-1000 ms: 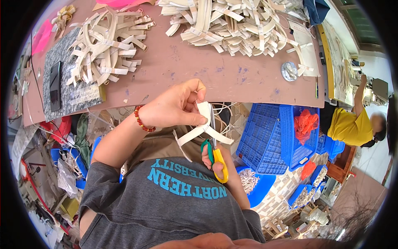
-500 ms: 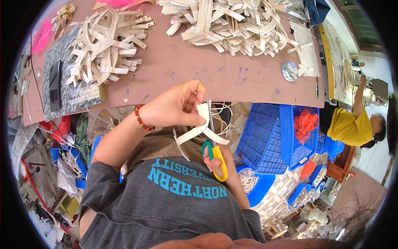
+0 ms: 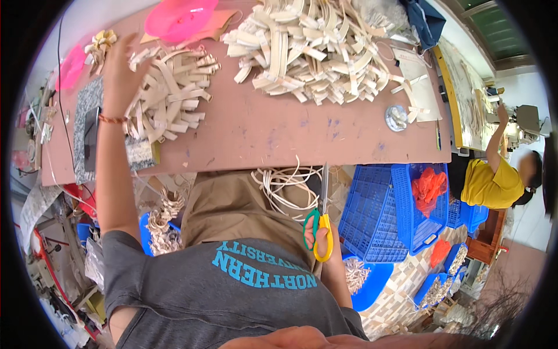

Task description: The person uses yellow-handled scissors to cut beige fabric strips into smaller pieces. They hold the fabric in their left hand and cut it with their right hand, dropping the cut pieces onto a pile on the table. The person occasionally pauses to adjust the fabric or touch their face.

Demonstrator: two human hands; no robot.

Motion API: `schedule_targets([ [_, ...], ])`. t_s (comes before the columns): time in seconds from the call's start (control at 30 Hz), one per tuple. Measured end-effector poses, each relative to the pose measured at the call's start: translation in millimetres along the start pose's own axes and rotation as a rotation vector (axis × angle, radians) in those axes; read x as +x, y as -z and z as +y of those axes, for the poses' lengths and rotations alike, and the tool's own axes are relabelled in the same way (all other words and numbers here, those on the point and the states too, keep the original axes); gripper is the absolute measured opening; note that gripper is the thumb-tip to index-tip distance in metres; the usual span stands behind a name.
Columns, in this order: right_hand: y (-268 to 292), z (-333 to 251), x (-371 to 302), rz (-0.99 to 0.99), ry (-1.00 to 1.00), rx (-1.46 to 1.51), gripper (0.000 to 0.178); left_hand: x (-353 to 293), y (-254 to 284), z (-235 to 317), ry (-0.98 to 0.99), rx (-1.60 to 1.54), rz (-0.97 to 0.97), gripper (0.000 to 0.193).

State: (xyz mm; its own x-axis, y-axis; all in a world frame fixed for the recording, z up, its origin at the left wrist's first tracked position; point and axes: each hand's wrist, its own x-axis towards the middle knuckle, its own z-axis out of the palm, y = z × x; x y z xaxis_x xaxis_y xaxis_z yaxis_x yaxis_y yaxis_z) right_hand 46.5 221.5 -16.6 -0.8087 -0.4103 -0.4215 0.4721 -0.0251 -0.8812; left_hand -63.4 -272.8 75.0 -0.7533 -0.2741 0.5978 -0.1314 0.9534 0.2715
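Observation:
My left hand (image 3: 121, 75) is stretched far forward to the left, over the edge of a pile of cream fabric straps (image 3: 171, 96). Its fingers look extended and apart, though slightly blurred, and no strap shows in them. Near the table's front edge, my right hand (image 3: 320, 237) grips scissors (image 3: 324, 212) with one green and one yellow handle loop. Their blades point away from me and look closed together. Loose white cords (image 3: 285, 186) lie across my lap beside the scissors.
A larger heap of cream straps (image 3: 319, 52) covers the table's (image 3: 250, 136) far middle. A phone (image 3: 90, 139) rests on a grey speckled slab (image 3: 87, 168) at left. Blue crates (image 3: 372, 215) stand right of my legs. A person in yellow (image 3: 494, 183) works at far right.
My left hand has moved from the scissors, where it held a cream strap, to the left pile. My right hand has shifted slightly right, still holding the scissors, whose blades now show.

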Motion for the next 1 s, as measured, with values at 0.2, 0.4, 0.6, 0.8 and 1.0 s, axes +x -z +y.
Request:
schedule_targets([
  [0.2,-7,5,8,-0.006,-0.011,0.017,0.043,-41,-89,133,-0.133,-0.474,-0.313,0.028],
  [0.4,-20,6,1,-0.012,-0.022,-0.049,0.033,-39,-129,178,0.198,-0.486,-0.254,0.028],
  [0.6,-17,8,8,-0.034,-0.028,-0.08,0.03,-62,-103,183,0.275,-0.616,-0.402,0.029],
  [0.8,-23,-2,16,-0.057,-0.014,-0.068,0.055,-101,-89,179,0.631,-1.403,-0.728,0.02],
  [1.0,-24,1,12,-0.197,0.094,0.01,0.068,-127,-62,212,0.992,-1.834,-0.701,0.02],
])
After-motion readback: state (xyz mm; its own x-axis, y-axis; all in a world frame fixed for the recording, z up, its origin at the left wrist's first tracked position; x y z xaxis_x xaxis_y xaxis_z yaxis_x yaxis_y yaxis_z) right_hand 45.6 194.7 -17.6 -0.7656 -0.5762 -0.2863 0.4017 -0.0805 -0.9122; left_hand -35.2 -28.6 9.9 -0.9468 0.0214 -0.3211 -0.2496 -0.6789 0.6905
